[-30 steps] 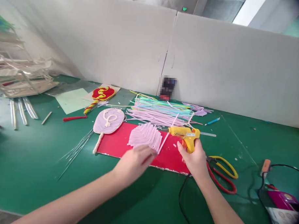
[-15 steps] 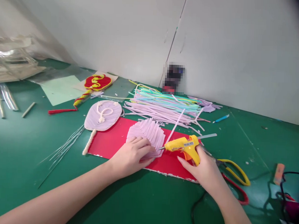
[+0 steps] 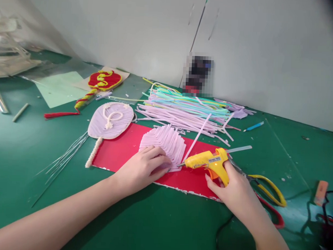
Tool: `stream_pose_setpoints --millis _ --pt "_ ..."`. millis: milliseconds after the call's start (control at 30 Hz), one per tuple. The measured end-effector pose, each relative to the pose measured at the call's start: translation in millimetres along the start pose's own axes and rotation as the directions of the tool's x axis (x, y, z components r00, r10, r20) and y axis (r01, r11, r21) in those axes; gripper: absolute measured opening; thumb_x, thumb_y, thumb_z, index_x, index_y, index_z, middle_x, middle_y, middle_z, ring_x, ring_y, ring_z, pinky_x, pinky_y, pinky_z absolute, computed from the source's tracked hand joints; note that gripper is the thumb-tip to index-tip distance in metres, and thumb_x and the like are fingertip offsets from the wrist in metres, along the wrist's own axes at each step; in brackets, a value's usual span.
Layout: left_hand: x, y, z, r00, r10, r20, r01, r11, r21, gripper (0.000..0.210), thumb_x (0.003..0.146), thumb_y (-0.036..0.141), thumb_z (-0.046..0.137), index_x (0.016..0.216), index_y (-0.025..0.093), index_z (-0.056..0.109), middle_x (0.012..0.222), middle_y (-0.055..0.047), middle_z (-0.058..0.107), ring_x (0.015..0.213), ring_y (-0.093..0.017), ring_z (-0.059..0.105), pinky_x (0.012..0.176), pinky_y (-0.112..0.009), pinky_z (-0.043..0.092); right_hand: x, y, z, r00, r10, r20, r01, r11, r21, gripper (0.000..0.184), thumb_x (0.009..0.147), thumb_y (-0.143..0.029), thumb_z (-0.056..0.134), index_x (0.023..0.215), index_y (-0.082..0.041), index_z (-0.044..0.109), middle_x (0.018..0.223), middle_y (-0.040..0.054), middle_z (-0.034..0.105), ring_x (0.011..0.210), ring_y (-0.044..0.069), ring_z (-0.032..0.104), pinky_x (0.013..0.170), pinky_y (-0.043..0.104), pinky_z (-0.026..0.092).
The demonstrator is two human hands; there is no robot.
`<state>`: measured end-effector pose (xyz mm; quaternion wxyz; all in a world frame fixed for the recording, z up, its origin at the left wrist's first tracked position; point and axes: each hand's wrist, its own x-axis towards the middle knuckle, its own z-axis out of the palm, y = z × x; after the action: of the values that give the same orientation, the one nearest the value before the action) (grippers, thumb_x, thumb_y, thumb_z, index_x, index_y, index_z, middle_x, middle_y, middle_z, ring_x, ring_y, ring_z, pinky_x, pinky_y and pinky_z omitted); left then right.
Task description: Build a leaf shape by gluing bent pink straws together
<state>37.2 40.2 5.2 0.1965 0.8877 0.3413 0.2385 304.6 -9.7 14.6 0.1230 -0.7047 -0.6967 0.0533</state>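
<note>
My right hand [image 3: 236, 187] is wrapped round the handle of a yellow hot glue gun [image 3: 207, 161], with a clear glue stick coming out of its back. The metal nozzle points left at the lower right edge of a lilac panel [image 3: 167, 139] made of pipe cleaners laid side by side. My left hand [image 3: 143, 169] has its fingers bent over the panel's lower edge, covering part of it. Underneath lies a red board [image 3: 116, 148] with a ragged white front edge. A single lilac pipe cleaner [image 3: 198, 135] slants up beside the panel near the nozzle.
Behind lies a heap of lilac, turquoise and yellow pipe cleaners [image 3: 180, 111]. A finished lilac fan [image 3: 101, 126] and a red-and-yellow fan [image 3: 110, 81] lie left. Pliers or cutters with yellow and red handles [image 3: 273, 189] lie right, near a black cord [image 3: 218, 236] and a blue pen-like tool [image 3: 254, 126].
The view has shifted slightly. The nozzle stays near the panel's edge, and both hands keep nearly the same hold.
</note>
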Motion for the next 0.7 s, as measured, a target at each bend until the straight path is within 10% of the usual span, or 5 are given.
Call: stream_pose_setpoints --millis 400,700 --pt "-4.4 3.4 -12.5 0.986 0.112 0.128 -0.141 0.958 0.251 0.027 0.091 0.014 0.04 0.113 0.016 0.056 0.11 -0.008 0.061 0.099 -0.02 0.059 0.085 -0.032 0.051 3.4 -2.3 -4.7 0.995 0.1 -0.019 -0.097 0.988 0.12 0.037 0.075 -0.042 0.056 0.105 -0.021 0.054 0.078 0.0047 0.068 0.066 0.022 0.065 0.053 0.028 0.047" --pt "-1.9 1.9 2.9 0.998 0.054 0.028 -0.061 0.918 0.392 0.017 0.095 0.018 0.038 0.094 0.015 0.055 0.09 -0.007 0.06 0.08 -0.02 0.058 0.073 -0.032 0.05 1.1 -6.7 -3.9 0.997 0.029 -0.074 -0.022 0.996 0.09 0.036 0.076 -0.039 0.055 0.106 -0.019 0.054 0.081 0.0062 0.068 0.07 0.022 0.066 0.056 0.029 0.048"
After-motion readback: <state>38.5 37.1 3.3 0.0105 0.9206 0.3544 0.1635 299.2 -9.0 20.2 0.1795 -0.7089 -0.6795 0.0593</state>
